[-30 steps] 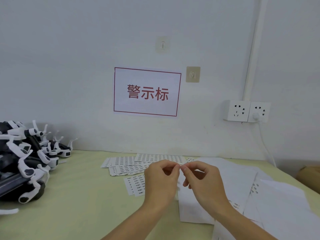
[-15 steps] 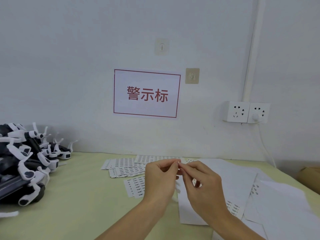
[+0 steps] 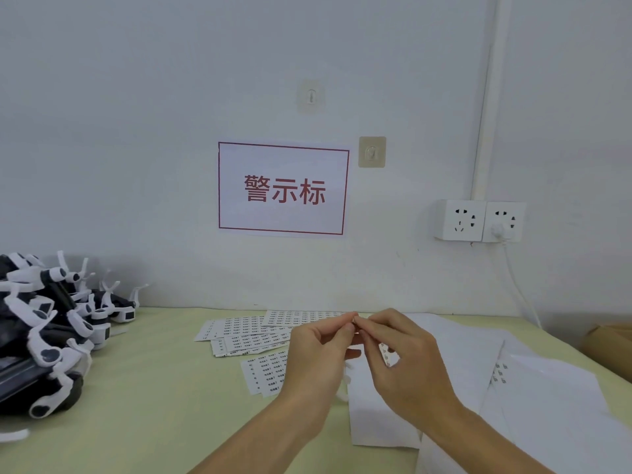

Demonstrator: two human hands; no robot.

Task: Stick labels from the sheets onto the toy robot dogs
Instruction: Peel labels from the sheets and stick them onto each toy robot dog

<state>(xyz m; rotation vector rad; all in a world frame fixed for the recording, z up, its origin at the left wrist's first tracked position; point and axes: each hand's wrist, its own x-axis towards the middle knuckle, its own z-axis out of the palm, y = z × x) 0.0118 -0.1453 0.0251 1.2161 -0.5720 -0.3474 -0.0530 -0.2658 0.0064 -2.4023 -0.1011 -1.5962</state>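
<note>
My left hand (image 3: 316, 357) and my right hand (image 3: 407, 364) meet above the table's middle, fingertips together, pinching a tiny white label (image 3: 355, 321) between thumbs and forefingers. A narrow strip of labels (image 3: 386, 354) hangs under my right fingers. Label sheets (image 3: 249, 333) with small printed stickers lie fanned on the table just beyond and left of my hands. A heap of black-and-white toy robot dogs (image 3: 51, 330) is piled at the table's left edge, away from both hands.
Blank white backing sheets (image 3: 513, 388) cover the right side of the yellow-green table (image 3: 154, 388). A brown cardboard box (image 3: 612, 347) stands at the far right. On the wall hang a red-bordered sign (image 3: 284, 189), two hooks and a double socket (image 3: 478, 220) with a cable.
My hands have stayed together at the same spot, with the fingertips drawn closer on the label. The view has tilted up slightly.
</note>
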